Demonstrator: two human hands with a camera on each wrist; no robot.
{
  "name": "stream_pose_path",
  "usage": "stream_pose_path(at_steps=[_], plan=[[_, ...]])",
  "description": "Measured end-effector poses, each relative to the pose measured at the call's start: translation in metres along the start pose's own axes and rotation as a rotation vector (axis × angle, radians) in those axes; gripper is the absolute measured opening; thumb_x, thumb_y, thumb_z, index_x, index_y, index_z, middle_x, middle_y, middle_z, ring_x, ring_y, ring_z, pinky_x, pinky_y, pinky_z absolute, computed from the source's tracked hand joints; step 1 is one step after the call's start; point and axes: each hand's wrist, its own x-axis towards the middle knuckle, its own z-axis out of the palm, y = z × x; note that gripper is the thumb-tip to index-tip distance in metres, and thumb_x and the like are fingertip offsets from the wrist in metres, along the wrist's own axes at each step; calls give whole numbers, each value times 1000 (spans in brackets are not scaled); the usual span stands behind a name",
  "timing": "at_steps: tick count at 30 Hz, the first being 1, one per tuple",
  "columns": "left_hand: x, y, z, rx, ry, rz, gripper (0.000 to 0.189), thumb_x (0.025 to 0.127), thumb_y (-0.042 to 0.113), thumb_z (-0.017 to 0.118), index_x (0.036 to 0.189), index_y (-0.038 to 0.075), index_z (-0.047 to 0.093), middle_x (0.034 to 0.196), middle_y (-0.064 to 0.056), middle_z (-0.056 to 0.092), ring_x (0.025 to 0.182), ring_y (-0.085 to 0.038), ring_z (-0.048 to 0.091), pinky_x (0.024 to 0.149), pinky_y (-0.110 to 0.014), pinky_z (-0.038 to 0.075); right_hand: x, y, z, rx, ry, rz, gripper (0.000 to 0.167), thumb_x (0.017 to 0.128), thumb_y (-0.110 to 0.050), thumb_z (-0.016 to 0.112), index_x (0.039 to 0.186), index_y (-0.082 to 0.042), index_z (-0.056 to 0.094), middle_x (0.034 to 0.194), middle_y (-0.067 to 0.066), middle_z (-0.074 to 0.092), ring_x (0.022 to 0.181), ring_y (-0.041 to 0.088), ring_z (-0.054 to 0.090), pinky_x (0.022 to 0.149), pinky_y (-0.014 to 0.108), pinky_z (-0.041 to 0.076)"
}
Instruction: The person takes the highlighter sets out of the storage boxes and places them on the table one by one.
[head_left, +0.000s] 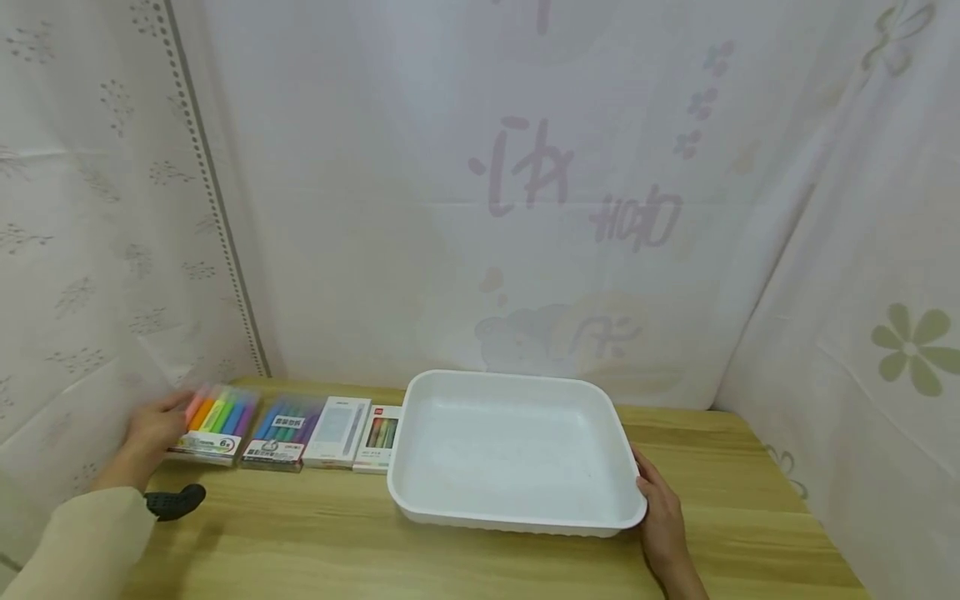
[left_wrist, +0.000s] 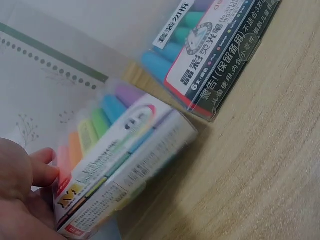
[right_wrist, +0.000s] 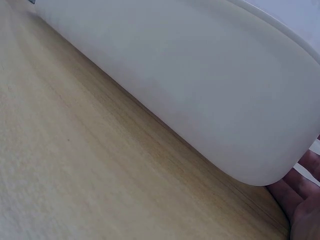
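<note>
At the far left, my left hand grips the left end of a clear pack of highlighters. The left wrist view shows this pack tilted, its pastel pens in a row behind a printed label, with fingers and thumb at its pink end. Just right of it lies a second pack of highlighters with a black and red label. My right hand holds the right side of a white rectangular tray, thumb near the rim. In the right wrist view, its fingers go behind the tray's corner.
Right of the second pack lie a white box and a smaller white box with coloured sticks in its window, close against the tray's left side. The wooden table ends at patterned cloth curtains on the back and sides.
</note>
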Motion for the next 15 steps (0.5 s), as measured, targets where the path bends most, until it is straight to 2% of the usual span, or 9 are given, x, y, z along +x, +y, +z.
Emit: stream_pose_path(at_steps=[4,8,11,13,15], plan=[[3,2,3,24,-18,24,62,99,3,29,159,4,14,159,-40,12,124,-47,34,104,-58,39,0,1,0,29,-15,0,46,111,-18,29,153,-3,42,140,-21,53,119,-10,55,91,9,48],[7,1,5,23,-31,28,64,97,2,30,159,4,15,159,-40,14,120,-46,33,95,-52,40,1,1,-1,32,-10,-7,46,111,-18,29,152,-2,42,140,-21,54,121,-11,54,92,8,47],[10,-1,7,11,-41,16,65,97,2,29,160,6,14,160,-39,11,125,-48,31,102,-57,39,1,1,0,34,-6,-10,46,111,-17,29,152,-2,43,139,-20,54,121,-11,54,93,8,47],[11,-3,7,7,-51,16,65,97,3,30,160,7,12,161,-39,8,128,-50,29,109,-63,35,2,0,0,27,-7,-7,46,111,-18,29,152,-2,43,140,-20,54,121,-12,53,92,8,47],[12,-4,8,14,-62,31,63,99,5,28,160,5,12,161,-39,9,129,-49,31,109,-63,36,2,0,0,26,-8,-1,46,111,-18,29,152,-3,42,141,-19,53,121,-12,53,93,7,47]])
